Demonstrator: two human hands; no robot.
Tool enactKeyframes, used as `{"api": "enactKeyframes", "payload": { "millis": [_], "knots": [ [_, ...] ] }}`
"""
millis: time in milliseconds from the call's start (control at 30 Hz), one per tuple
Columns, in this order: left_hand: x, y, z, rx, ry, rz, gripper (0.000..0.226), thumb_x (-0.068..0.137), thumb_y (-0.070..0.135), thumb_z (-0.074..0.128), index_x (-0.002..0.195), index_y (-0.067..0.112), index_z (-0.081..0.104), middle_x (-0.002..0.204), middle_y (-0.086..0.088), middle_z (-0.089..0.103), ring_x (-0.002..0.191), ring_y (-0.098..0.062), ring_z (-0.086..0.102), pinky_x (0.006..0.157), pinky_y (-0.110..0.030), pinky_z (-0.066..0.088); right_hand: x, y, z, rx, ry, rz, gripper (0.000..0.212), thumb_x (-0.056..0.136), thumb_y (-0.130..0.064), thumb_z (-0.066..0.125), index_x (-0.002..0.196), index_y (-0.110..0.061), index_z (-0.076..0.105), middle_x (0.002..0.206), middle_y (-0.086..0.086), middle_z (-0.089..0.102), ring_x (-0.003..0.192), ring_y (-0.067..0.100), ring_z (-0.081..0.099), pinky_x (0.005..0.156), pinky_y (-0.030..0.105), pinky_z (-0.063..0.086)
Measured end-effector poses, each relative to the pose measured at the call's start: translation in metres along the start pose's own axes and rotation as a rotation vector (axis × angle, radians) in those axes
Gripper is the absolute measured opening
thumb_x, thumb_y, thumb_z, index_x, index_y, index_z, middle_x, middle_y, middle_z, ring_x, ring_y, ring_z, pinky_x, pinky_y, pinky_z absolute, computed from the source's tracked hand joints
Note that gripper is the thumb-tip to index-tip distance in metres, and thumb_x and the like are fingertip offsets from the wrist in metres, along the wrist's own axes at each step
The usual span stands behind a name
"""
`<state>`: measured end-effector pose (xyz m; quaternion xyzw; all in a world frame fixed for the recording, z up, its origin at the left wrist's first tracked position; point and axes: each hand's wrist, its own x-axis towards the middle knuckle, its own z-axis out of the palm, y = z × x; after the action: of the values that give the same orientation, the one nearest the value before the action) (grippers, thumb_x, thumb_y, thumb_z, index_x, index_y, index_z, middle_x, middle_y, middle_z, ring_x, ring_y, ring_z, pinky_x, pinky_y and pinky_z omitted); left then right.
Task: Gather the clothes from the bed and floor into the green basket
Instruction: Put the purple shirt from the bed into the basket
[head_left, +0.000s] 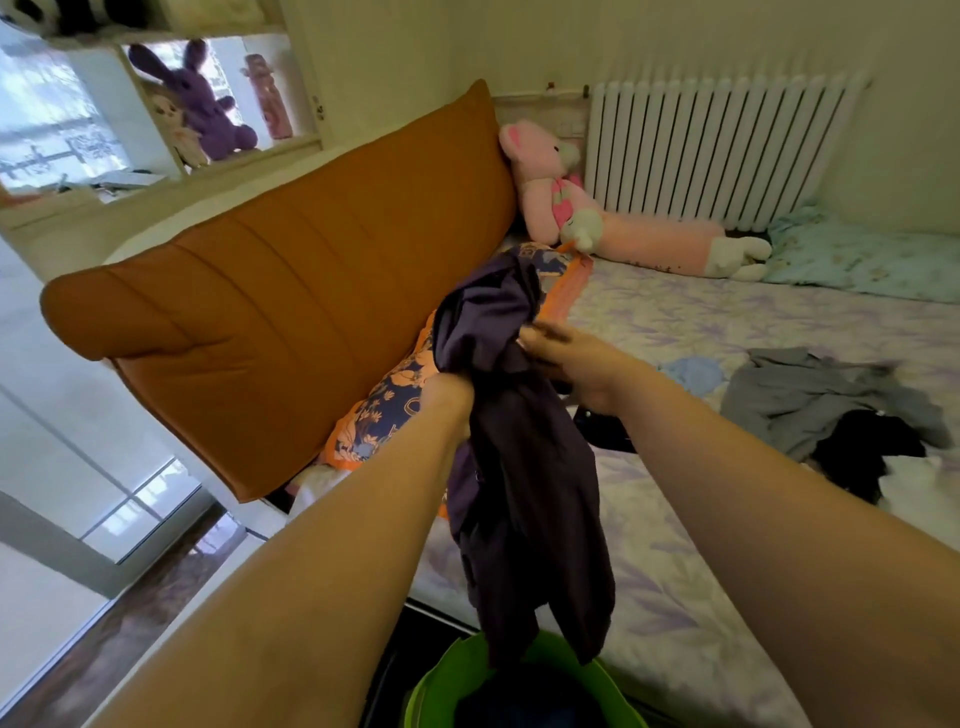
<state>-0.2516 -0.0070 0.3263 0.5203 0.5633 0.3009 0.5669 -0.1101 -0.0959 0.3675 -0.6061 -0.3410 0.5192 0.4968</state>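
Head view: dark purple garment (524, 467) held up over the green basket (441, 675), lower hem dangling just above the rim, some dark cloth already lying inside. Left hand (448, 395) gripping the garment near its upper part, fingers hidden in the folds. Right hand (563, 358) at the bunched top, fingertips pinching the fabric, slightly blurred. Bed (675, 322) beyond, floral sheet, with more clothes not yet gathered: grey garment (810, 395) spread at the right, black garment (862, 452) lying partly on it, small light blue piece (693, 371) just beside the right wrist.

Judged from the drape: thin, soft, light cloth, no stiffness at all, collapsing into long folds under its own weight. Not fragile, not slippery, no risk from a firm squeeze. Likely to trail and catch on the basket rim unless bunched or lowered straight in. Best taken by a gathered handful in the middle, not by an edge, to keep sleeves or legs from dangling outside. Same for the grey and black pieces: scooped together as one armful, probably manageable with one hand apiece.

Elsewhere: orange headboard cushion (291, 306) at the left, patterned pillow (384, 410) against it, pink plush toy (587, 218) near the white radiator (717, 145).
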Motion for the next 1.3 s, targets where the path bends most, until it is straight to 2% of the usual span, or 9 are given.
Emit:
{"api": "enactKeyframes", "payload": {
  "millis": [133,233,367,500,733,900,1067,1133,1300],
  "knots": [
    [-0.021,0.007,-0.002,-0.005,-0.064,-0.022,0.029,0.096,0.022,0.047,0.117,0.004,0.057,0.096,-0.006,0.057,0.083,-0.023,0.054,0.082,-0.035,0.048,-0.010,0.043,0.014,-0.120,-0.112,0.071,0.074,0.082,-0.007,0.073,0.145,-0.023,0.038,0.135,0.005,0.056,0.119,0.024,0.058,0.096,0.045,0.051],
    [-0.037,-0.005,0.003,-0.099,-0.098,-0.117,0.037,0.082,0.029,0.051,0.111,0.007,0.057,0.098,-0.012,0.063,0.088,-0.032,0.062,0.091,-0.046,0.053,-0.013,0.058,0.028,-0.249,-0.103,0.120,0.087,0.072,-0.011,0.082,0.144,-0.026,0.035,0.136,0.003,0.054,0.119,0.028,0.057,0.097,0.049,0.051],
    [-0.003,-0.062,0.013,-0.105,-0.106,-0.246,0.069,0.068,0.038,0.055,0.131,0.010,0.051,0.119,-0.014,0.061,0.104,-0.039,0.060,0.087,-0.054,0.054,-0.022,0.073,0.036,-0.442,-0.179,0.221,0.057,0.080,-0.013,0.072,0.130,-0.026,0.047,0.120,0.005,0.064,0.107,0.030,0.062,0.085,0.047,0.053],
    [-0.059,-0.055,0.002,-0.121,-0.105,-0.294,0.046,0.091,0.030,0.052,0.131,0.009,0.048,0.125,-0.013,0.059,0.111,-0.034,0.057,0.096,-0.048,0.051,-0.030,0.094,0.046,-0.472,-0.170,0.237,0.043,0.078,-0.016,0.068,0.120,-0.020,0.060,0.114,0.012,0.068,0.101,0.032,0.067,0.088,0.048,0.055],
    [-0.059,-0.116,0.003,-0.064,-0.073,-0.391,0.051,0.079,0.035,0.058,0.122,0.008,0.054,0.121,-0.012,0.062,0.108,-0.033,0.059,0.095,-0.048,0.051,-0.046,0.145,0.052,-0.414,-0.234,0.415,0.037,0.085,-0.012,0.064,0.122,-0.011,0.058,0.114,0.014,0.066,0.099,0.032,0.064,0.076,0.036,0.055],
    [-0.072,-0.155,0.011,-0.049,-0.054,-0.455,0.042,0.091,0.027,0.054,0.127,0.004,0.051,0.120,-0.016,0.060,0.110,-0.035,0.059,0.096,-0.049,0.050,-0.052,0.201,0.051,-0.343,-0.190,0.441,0.043,0.080,-0.008,0.066,0.122,-0.008,0.058,0.116,0.017,0.066,0.101,0.033,0.065,0.082,0.040,0.057],
    [-0.080,-0.180,0.018,-0.024,-0.140,-0.423,0.037,0.094,0.017,0.054,0.124,-0.003,0.056,0.110,-0.015,0.061,0.080,-0.027,0.059,0.078,-0.036,0.051,-0.055,0.246,0.041,-0.346,-0.113,0.428,0.056,0.072,-0.008,0.076,0.123,-0.007,0.052,0.116,0.013,0.064,0.106,0.033,0.063,0.098,0.050,0.050],
    [-0.078,-0.198,0.021,-0.004,-0.146,-0.446,0.039,0.092,0.021,0.056,0.124,-0.001,0.057,0.120,-0.016,0.063,0.092,-0.032,0.063,0.087,-0.042,0.054,-0.057,0.261,0.039,-0.306,-0.096,0.480,0.063,0.071,-0.007,0.079,0.126,-0.008,0.047,0.119,0.012,0.061,0.110,0.032,0.061,0.098,0.048,0.049],
    [-0.073,-0.254,0.017,0.098,-0.207,-0.530,0.046,0.084,0.026,0.062,0.121,0.000,0.060,0.115,-0.021,0.066,0.103,-0.037,0.065,0.090,-0.052,0.054,-0.058,0.272,0.040,-0.327,-0.194,0.556,0.043,0.082,-0.016,0.074,0.122,-0.015,0.059,0.111,0.005,0.066,0.094,0.020,0.063,0.067,0.030,0.050]
  ]
}}
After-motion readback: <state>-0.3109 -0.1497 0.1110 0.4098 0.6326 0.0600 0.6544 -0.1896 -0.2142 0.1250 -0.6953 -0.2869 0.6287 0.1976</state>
